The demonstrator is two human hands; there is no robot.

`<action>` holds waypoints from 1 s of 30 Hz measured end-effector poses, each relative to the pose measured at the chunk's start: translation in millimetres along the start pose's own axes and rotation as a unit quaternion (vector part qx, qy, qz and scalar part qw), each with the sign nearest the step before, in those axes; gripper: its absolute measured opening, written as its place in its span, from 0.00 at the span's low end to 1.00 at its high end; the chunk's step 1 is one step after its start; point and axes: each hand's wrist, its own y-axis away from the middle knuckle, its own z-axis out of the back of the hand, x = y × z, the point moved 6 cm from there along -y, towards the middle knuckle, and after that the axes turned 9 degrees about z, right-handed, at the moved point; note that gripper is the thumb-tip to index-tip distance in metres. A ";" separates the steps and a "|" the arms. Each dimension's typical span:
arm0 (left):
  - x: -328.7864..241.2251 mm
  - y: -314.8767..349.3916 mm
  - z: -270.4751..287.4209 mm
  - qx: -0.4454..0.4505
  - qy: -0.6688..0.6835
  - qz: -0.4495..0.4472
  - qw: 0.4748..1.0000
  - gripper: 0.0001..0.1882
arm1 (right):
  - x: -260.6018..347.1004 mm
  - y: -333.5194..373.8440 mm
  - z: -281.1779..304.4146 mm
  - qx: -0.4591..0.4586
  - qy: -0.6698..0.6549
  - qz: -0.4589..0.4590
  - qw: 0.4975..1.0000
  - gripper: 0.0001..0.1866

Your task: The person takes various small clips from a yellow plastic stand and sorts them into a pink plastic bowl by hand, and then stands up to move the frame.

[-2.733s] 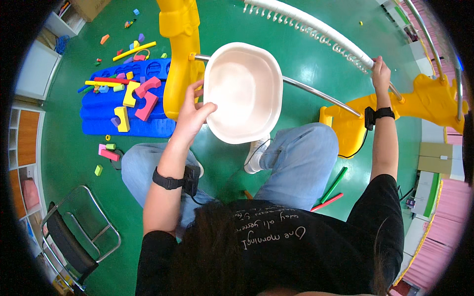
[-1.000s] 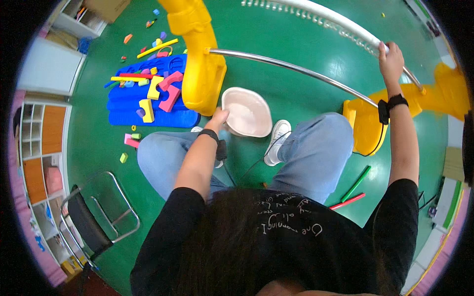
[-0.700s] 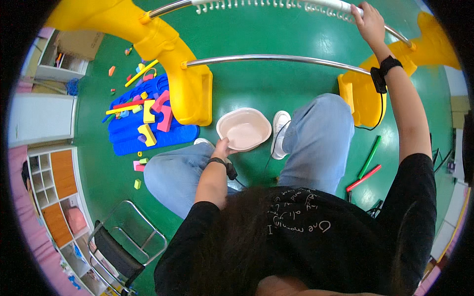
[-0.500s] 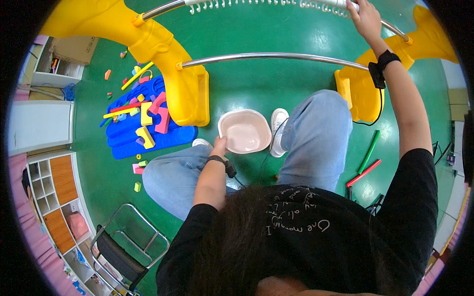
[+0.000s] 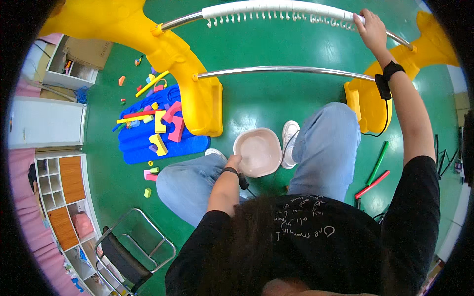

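Observation:
My left hand (image 5: 236,162) grips the near-left rim of a pale pink plastic basin (image 5: 261,148), which has nothing in it and is between my feet. Up at the far right, my right hand (image 5: 372,30) is closed around the right end of a white sleeve with a row of small hooks (image 5: 279,7). That sleeve lies along the upper chrome bar (image 5: 182,21) of a yellow plastic frame. Some of my right fingers are hidden behind the bar.
A lower chrome bar (image 5: 286,69) joins the yellow supports (image 5: 210,111). Foam blocks (image 5: 160,121) lie on blue plastic panels (image 5: 143,154) at left. A black folding chair (image 5: 123,259) stands near left; green and red sticks (image 5: 373,184) lie at right.
The view has shifted, so everything appears lower and further right. The basin has come slightly nearer to me and turned or tilted, with my left hand on its rim. My right hand stays on the sleeve.

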 end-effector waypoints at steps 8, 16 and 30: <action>-17.8 -16.2 3.9 -0.060 -0.160 -0.078 0.982 0.20 | 2.4 -4.7 -3.1 0.024 -0.002 -0.018 1.000 0.23; -84.6 72.8 -24.1 -0.083 -0.166 -0.455 0.871 0.12 | 9.2 3.7 18.6 0.022 -0.018 -0.047 0.998 0.19; -210.6 170.0 80.4 -0.198 0.036 -0.544 0.815 0.10 | 1.6 -1.3 20.1 0.049 -0.021 -0.056 0.997 0.19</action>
